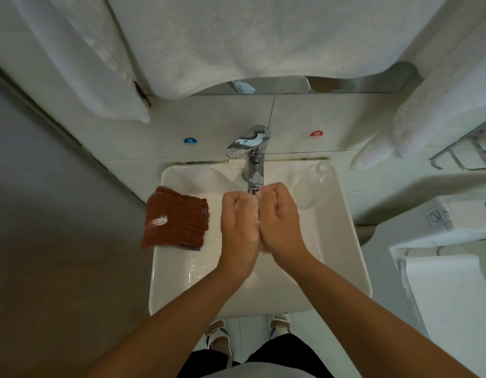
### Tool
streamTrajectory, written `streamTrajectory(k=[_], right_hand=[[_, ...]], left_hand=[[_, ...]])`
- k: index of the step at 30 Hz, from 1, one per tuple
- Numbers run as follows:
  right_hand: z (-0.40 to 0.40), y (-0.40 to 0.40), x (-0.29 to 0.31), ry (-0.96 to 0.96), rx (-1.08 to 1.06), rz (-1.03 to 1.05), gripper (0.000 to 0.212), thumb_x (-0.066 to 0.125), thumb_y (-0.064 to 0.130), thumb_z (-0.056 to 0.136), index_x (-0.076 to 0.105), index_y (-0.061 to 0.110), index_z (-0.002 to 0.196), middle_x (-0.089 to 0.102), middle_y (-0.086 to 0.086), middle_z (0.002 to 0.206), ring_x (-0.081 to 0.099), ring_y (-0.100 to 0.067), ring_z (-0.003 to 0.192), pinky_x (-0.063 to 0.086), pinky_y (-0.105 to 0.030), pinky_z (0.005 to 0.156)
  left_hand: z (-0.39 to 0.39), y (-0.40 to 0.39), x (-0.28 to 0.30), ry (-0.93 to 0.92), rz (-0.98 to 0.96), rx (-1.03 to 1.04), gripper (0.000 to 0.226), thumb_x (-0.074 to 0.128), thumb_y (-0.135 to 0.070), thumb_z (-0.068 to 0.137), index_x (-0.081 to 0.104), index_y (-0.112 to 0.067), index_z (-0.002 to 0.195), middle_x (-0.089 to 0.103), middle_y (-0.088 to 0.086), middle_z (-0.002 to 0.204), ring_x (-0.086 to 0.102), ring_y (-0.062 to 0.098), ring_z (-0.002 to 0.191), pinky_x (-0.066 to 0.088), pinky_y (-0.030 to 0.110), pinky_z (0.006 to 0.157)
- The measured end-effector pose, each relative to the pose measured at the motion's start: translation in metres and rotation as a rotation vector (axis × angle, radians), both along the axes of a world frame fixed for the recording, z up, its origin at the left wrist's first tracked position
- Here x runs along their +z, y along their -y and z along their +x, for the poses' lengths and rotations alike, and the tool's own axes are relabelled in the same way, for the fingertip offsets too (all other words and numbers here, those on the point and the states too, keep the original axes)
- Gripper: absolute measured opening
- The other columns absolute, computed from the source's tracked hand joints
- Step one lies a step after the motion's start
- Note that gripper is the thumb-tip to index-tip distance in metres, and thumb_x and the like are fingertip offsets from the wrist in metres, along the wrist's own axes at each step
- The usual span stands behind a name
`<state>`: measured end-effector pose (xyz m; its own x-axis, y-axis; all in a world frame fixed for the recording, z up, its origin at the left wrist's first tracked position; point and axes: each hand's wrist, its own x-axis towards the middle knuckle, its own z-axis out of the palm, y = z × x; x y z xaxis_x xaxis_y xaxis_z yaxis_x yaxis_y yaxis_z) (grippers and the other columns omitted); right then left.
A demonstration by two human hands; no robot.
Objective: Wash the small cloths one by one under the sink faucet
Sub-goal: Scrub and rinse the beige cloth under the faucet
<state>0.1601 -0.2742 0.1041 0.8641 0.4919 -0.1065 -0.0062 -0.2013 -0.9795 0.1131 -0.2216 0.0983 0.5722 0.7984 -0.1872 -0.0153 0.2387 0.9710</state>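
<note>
Both forearms reaching in from the lower edge toward the middle of the sink (342,236). Left hand (237,227) and right hand (280,222) set side by side under the faucet (252,156), palms turned inward and nearly touching, fingers loosely curled toward the spout. Cannot tell whether anything is held between them; only something pale and soapy-looking showing in the gap, too blurred to name. Probably placed there to catch the stream directly, whether rinsing or rubbing.

Stack of small brown cloths (176,218) lying on the sink's left rim, partly overhanging the outer edge and partly the basin, just beside the left hand yet not touching it. Kept there, seemingly, for easy pickup one at a time. White patch on the top cloth, perhaps a label or soap.

Clear bottle (312,184) resting on the right rim, near the right hand. White towels (209,45) hanging above, well clear of the faucet.

Open basin room in front of and below the hands; tighter toward the back, with the spout right over the fingertips. On the left, a risk of nudging the overhanging stack off the rim; on the right, of knocking the bottle.
</note>
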Motion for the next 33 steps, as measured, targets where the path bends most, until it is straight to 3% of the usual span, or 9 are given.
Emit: streamTrajectory(k=[5, 8, 11, 14, 16, 19, 23, 27, 33], right_hand=[[-0.003, 0.001, 0.000, 0.021, 0.094, 0.017, 0.019, 0.044, 0.018, 0.103, 0.052, 0.014, 0.086, 0.053, 0.006, 0.070, 0.050, -0.006, 0.063, 0.043, -0.022, 0.056], [0.011, 0.000, 0.002, -0.040, -0.069, 0.026, 0.020, 0.044, 0.025, 0.105, 0.053, 0.015, 0.090, 0.057, 0.001, 0.076, 0.055, -0.007, 0.068, 0.047, -0.027, 0.060], [0.002, -0.005, 0.005, 0.052, 0.082, 0.011, 0.018, 0.047, 0.019, 0.102, 0.054, 0.009, 0.089, 0.056, -0.008, 0.077, 0.055, -0.008, 0.069, 0.048, -0.027, 0.062], [0.006, -0.009, 0.000, 0.060, 0.004, -0.037, 0.018, 0.047, 0.021, 0.104, 0.055, 0.018, 0.088, 0.058, 0.007, 0.073, 0.056, -0.004, 0.067, 0.048, -0.024, 0.063], [0.005, -0.006, -0.003, 0.063, -0.039, -0.047, 0.017, 0.046, 0.022, 0.104, 0.053, 0.022, 0.088, 0.058, 0.006, 0.073, 0.056, -0.005, 0.067, 0.048, -0.028, 0.063], [-0.009, 0.003, -0.003, 0.191, 0.167, -0.059, 0.014, 0.046, 0.022, 0.098, 0.053, 0.015, 0.088, 0.055, -0.002, 0.071, 0.055, -0.011, 0.065, 0.047, -0.033, 0.059], [0.004, -0.001, -0.005, -0.033, -0.075, -0.081, 0.019, 0.046, 0.021, 0.102, 0.051, 0.017, 0.084, 0.057, -0.001, 0.075, 0.053, -0.009, 0.067, 0.049, -0.035, 0.066], [-0.006, 0.002, 0.000, 0.044, 0.093, -0.027, 0.017, 0.045, 0.016, 0.098, 0.051, 0.009, 0.084, 0.053, -0.006, 0.071, 0.050, -0.010, 0.064, 0.044, -0.029, 0.058], [-0.007, 0.001, -0.002, -0.075, 0.015, -0.051, 0.021, 0.046, 0.018, 0.100, 0.051, 0.005, 0.085, 0.053, -0.004, 0.072, 0.050, -0.009, 0.065, 0.045, -0.030, 0.061]], left_hand=[[0.007, -0.012, 0.003, -0.047, 0.041, 0.013, 0.013, 0.043, -0.020, 0.108, 0.050, -0.021, 0.097, 0.057, -0.014, 0.070, 0.057, 0.009, 0.069, 0.049, 0.036, 0.062], [0.005, -0.004, 0.006, -0.091, 0.163, -0.184, 0.010, 0.042, -0.024, 0.109, 0.049, -0.019, 0.105, 0.063, -0.016, 0.075, 0.062, 0.001, 0.067, 0.052, 0.025, 0.056], [0.015, -0.019, 0.002, -0.098, -0.095, -0.008, 0.007, 0.046, -0.015, 0.103, 0.050, -0.011, 0.098, 0.057, -0.004, 0.073, 0.058, 0.006, 0.061, 0.048, 0.021, 0.052], [0.017, -0.014, 0.001, -0.016, -0.320, 0.006, 0.016, 0.047, -0.011, 0.097, 0.048, -0.012, 0.081, 0.051, -0.003, 0.065, 0.052, 0.009, 0.058, 0.047, 0.025, 0.052], [0.016, -0.009, 0.002, -0.018, -0.292, 0.042, 0.018, 0.047, -0.008, 0.100, 0.050, -0.012, 0.083, 0.054, -0.008, 0.062, 0.054, 0.006, 0.058, 0.048, 0.023, 0.052], [0.009, -0.012, -0.005, -0.048, -0.165, 0.092, 0.011, 0.046, -0.008, 0.104, 0.054, -0.008, 0.097, 0.055, -0.005, 0.071, 0.056, 0.004, 0.063, 0.047, 0.017, 0.056], [0.008, -0.001, -0.001, -0.115, -0.102, -0.002, 0.007, 0.052, -0.015, 0.102, 0.056, -0.015, 0.096, 0.063, 0.001, 0.082, 0.063, 0.009, 0.073, 0.054, 0.025, 0.061], [0.014, -0.012, 0.005, -0.134, -0.241, 0.136, 0.009, 0.053, -0.007, 0.095, 0.055, -0.013, 0.089, 0.057, 0.001, 0.075, 0.056, 0.014, 0.066, 0.048, 0.029, 0.057], [0.010, -0.006, 0.003, -0.199, -0.163, 0.100, 0.002, 0.055, -0.012, 0.093, 0.056, -0.013, 0.092, 0.061, 0.001, 0.079, 0.061, 0.019, 0.074, 0.050, 0.034, 0.062]])
